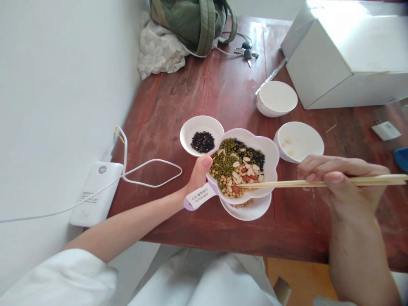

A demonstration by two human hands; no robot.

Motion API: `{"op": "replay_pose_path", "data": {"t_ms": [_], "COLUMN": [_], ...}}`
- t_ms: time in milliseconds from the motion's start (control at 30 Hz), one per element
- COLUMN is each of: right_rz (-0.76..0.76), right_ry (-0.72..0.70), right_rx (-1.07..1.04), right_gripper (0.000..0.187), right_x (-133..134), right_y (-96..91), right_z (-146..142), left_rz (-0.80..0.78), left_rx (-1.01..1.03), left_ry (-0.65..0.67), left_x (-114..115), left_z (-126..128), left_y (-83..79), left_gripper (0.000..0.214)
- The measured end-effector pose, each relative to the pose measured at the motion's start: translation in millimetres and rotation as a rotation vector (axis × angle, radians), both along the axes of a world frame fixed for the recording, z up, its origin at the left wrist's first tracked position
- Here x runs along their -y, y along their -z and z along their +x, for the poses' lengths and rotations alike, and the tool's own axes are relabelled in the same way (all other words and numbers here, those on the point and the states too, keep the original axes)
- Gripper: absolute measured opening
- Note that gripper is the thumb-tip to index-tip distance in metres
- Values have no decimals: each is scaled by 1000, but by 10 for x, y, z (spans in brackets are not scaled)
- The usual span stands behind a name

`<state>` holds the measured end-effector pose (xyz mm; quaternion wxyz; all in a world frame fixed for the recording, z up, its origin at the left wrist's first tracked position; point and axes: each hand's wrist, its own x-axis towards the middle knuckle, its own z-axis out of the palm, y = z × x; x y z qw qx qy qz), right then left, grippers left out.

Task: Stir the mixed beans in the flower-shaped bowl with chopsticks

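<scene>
My left hand (198, 173) grips a flower-shaped bowl (270, 157) at its left side, near a lilac handle with a paper label (201, 194). Mixed in this bowl are green beans (228, 160), black beans (255, 156), yellow soybeans, pale seeds and reddish peanuts. My right hand (344, 178) is closed around a pair of wooden chopsticks (287, 184), whose tips rest among the peanuts and soybeans. A white bowl with black beans (203, 142) sits just behind my left hand. Partly hidden under the flower-shaped bowl is a white dish (255, 211) with soybeans.
Right of the flower-shaped bowl stands a white bowl (302, 142) with a few pale bits; another white bowl (277, 100) is behind it. A large white box (338, 63) fills the back right. Keys (247, 54), a green bag (188, 21) and a corded power bank (95, 193) lie around.
</scene>
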<state>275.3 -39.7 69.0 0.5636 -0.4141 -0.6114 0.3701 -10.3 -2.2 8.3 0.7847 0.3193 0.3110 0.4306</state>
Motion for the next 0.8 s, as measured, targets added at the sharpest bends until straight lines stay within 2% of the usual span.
{"op": "replay_pose_path", "data": {"t_ms": [167,400,500,600,800], "right_rz": [-53,-165,-170,-184,-167], "right_ry": [-70,-137,-140,-154,-177], "right_rx": [-34,-104,-124,-136,-134], "right_gripper": [26,25,27,27,26], "right_x": [-99,-175,-171,-166,-172], "right_y": [65,137,121,128,220], "right_z": [27,9,17,45,50], "left_rz": [77,42,48,62,61], "left_rx": [6,14,30,62,64], "left_ry": [-8,-3,-13,-36,-65], "left_x": [-10,12,15,16,50], "left_z": [-16,-39,-54,-65,-76], "left_y": [33,153,210,254,320], "left_gripper": [69,72,75,69,64]}}
